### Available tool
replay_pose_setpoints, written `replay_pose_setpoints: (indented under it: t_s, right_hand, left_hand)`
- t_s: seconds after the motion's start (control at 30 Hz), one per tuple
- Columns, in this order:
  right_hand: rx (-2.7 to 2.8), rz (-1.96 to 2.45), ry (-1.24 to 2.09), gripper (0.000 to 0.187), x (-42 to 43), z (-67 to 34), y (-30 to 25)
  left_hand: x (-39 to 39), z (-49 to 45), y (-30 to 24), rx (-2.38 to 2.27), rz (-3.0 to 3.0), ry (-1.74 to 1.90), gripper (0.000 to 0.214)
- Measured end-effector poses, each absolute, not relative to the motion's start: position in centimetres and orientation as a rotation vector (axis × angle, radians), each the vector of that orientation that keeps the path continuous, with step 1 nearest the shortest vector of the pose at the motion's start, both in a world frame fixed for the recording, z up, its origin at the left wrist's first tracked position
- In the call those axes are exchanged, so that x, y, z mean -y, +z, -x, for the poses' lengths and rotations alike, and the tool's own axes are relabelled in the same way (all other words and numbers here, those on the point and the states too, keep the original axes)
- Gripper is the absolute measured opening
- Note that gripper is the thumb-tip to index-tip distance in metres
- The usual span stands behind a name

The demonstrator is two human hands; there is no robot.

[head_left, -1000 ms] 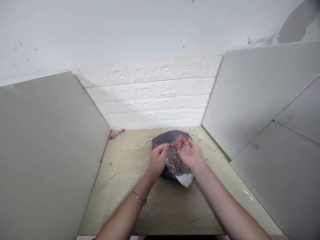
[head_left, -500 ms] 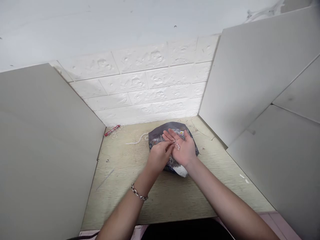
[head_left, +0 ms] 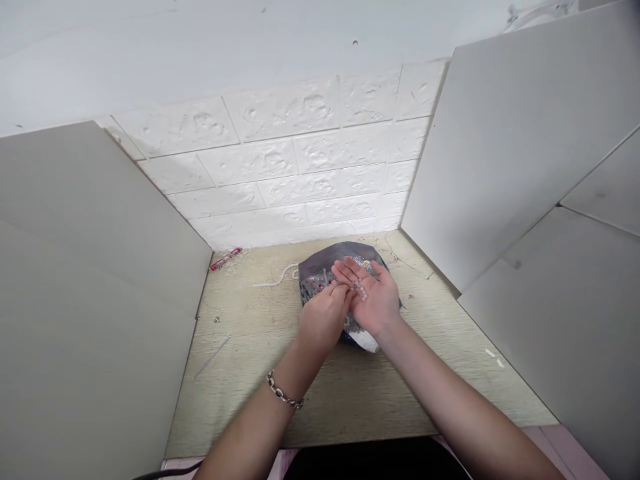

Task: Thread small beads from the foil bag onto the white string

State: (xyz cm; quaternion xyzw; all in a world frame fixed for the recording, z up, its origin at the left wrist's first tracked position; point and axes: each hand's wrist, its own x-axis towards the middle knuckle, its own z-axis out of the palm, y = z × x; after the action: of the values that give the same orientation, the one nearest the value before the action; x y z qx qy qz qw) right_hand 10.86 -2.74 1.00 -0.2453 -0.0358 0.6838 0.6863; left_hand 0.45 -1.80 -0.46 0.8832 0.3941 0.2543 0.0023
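Resting palm-up over the dark foil sheet, the right hand is flat and released, fingers spread toward the wall. A few small pale beads lie loose on the palm near the finger bases, and nothing clamps them.

The left hand sits just beside it, back up and fingers curled. Its fingertips are bunched at the edge of the right palm, touching or almost touching those beads. Can't tell whether they actually pinch one: the beads are too small and the knuckles hide the contact. A chain bracelet is on the left wrist.

The foil sheet lies on the wooden table, toward the back and roughly centred, under both hands. A mixed-colour bead pile covers it, mostly hidden by the hands. A white corner of the sheet pokes out below the right wrist.

Other items on the table:
- A pearl strand lies just left of the sheet, its end close to the sheet's edge.
- A red stick lies at the back left, against the brick wall.
- A thin rod lies at the left, tilted, well apart from the hands.
- Small metal bits lie near the rod's upper end.
- Two white scraps lie at the right edge.

Grey panels stand on both sides of the table, the left panel and the right panel.
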Motion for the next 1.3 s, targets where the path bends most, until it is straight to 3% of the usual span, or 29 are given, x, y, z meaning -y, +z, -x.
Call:
replay_pose_setpoints:
  t_s: [0.23, 0.43, 0.6, 0.77, 0.87, 1.3]
  right_hand:
    - [0.134, 0.604, 1.531, 0.027, 2.3, -10.6, 0.5]
    - [0.023, 0.658, 1.516, 0.013, 2.1, -10.8, 0.0]
    - [0.227, 0.727, 1.533, 0.025, 2.6, -10.6, 0.0]
    - [0.908, 1.133, 0.869, 0.024, 3.5, -10.5, 0.5]
    - [1.198, 1.15, 0.576, 0.022, 3.8, -10.7, 0.2]
    - [1.36, 1.175, 0.482, 0.018, 3.6, -11.2, 0.1]
  left_hand:
    - [1.3, -0.4, -0.4, -1.081, -2.475, 0.83, 0.018]
    - [1.1, -0.3, 1.3, -0.914, -1.487, 0.9, 0.019]
    - [0.3, 0.4, 1.9, -0.682, -0.899, 0.843, 0.025]
    - [-0.2, 0.8, 2.0, -0.633, -0.736, 0.795, 0.031]
    - [-0.1, 0.7, 2.0, -0.648, -0.695, 0.787, 0.032]
    - [-0.3, 0.8, 1.8, -0.69, -0.731, 0.709, 0.031]
